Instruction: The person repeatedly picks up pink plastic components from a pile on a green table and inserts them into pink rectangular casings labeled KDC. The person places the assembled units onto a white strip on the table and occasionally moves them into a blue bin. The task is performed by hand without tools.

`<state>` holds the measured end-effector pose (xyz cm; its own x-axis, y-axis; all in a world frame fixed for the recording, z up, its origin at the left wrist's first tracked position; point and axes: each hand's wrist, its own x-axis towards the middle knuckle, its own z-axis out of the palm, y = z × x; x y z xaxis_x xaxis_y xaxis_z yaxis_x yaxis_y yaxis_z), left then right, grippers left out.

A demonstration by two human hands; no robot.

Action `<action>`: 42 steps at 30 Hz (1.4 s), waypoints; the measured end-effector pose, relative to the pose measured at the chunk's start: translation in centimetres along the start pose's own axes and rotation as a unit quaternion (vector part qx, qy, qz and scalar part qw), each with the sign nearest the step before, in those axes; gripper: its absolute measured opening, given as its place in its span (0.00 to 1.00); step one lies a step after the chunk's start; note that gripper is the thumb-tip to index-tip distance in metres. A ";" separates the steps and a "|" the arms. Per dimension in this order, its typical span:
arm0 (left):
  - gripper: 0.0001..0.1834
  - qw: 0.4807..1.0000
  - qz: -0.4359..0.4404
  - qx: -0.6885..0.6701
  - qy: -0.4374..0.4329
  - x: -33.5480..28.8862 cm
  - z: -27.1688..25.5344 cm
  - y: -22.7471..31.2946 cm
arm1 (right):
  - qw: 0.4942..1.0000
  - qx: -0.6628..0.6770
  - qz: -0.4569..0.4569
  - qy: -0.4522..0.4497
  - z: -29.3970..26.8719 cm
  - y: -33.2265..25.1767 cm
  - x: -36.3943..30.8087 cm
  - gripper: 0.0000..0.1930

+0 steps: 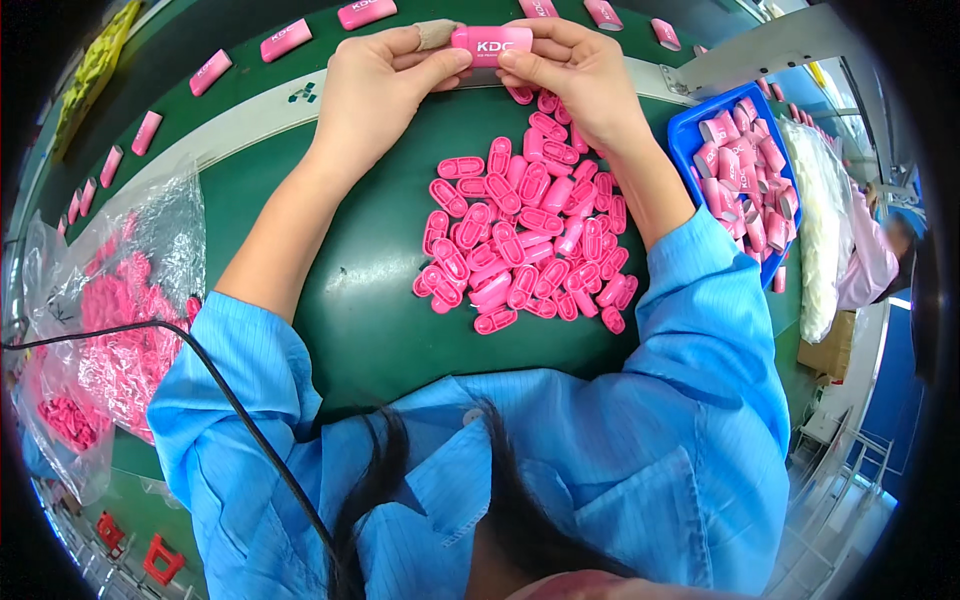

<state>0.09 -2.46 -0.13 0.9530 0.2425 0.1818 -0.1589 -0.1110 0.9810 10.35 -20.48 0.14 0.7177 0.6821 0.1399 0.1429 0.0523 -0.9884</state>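
Note:
Both hands meet at the far edge of the green tabletop around a pink oval case (500,42) with white print, held level. My left hand (385,85), a beige cover on one finger, grips its left end, where a small pink end piece partly shows. At the right end, the thumb and fingers of my right hand (580,75) pinch the case. Between my forearms lies a loose pile of pink oval caps (520,235), some with their hollow side up. Parts of the case are hidden behind my fingers.
Pink printed cases (285,40) stand spaced along a green belt past a pale rail (250,130). To the right, a blue tray (683,150) holds many cases beside a metal bracket (750,55). A clear bag of pink parts (130,310) and a black cable (230,390) lie left.

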 end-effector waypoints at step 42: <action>0.28 0.888 0.264 0.336 -0.171 -3.0 0.6 2.7 | 0.926 -0.355 -0.081 0.099 -2.9 1.5 6.2 0.16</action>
<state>-3.02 -4.01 1.93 0.8327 -0.3080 0.4601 -0.5257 -0.7006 0.4825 16.97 -18.26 -0.28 0.7486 0.5559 0.3612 0.6216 -0.3991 -0.6741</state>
